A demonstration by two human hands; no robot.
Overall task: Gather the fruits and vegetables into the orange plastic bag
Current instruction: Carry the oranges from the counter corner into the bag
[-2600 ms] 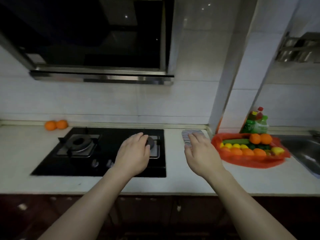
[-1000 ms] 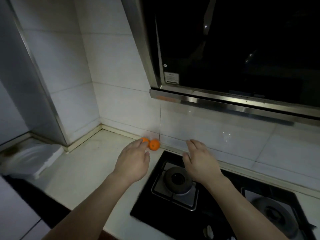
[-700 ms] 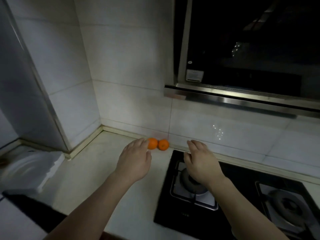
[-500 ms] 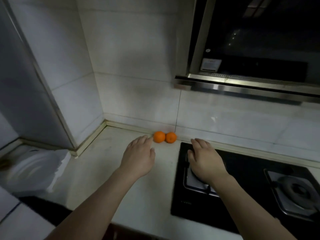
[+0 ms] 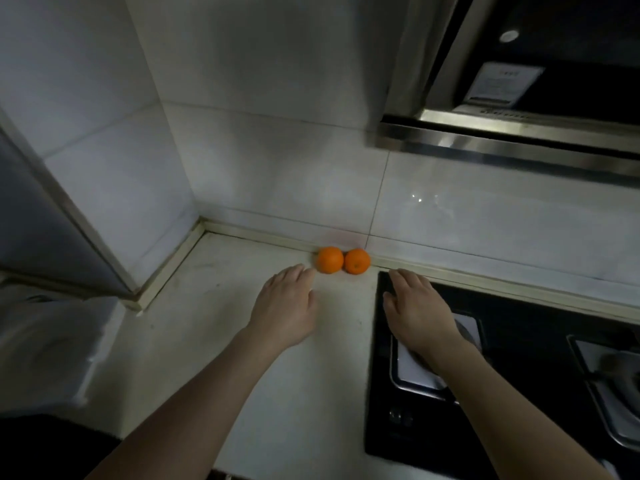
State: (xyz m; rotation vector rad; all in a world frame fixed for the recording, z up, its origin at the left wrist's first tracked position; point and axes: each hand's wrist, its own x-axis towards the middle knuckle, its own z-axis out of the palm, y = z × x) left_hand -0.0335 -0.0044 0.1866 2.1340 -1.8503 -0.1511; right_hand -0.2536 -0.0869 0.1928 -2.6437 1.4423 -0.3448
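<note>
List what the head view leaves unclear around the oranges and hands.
Head view:
Orange bag: outside the frame.
Left burner: mostly covered by the right hand.
Right burner: cut off by the right edge.
White heap at left: blurred.
Hood label: print too small.
Left hand touching the left orange: too close to tell.

At your 12 o'clock the oranges (image 5: 330, 259) have dull skin, and the wall tiles (image 5: 277, 174) behind them are smooth and shiny. At your 3 o'clock the hob (image 5: 519, 323) is black glossy glass. At 1 o'clock the hood (image 5: 502, 147) has a shiny metal edge.
</note>
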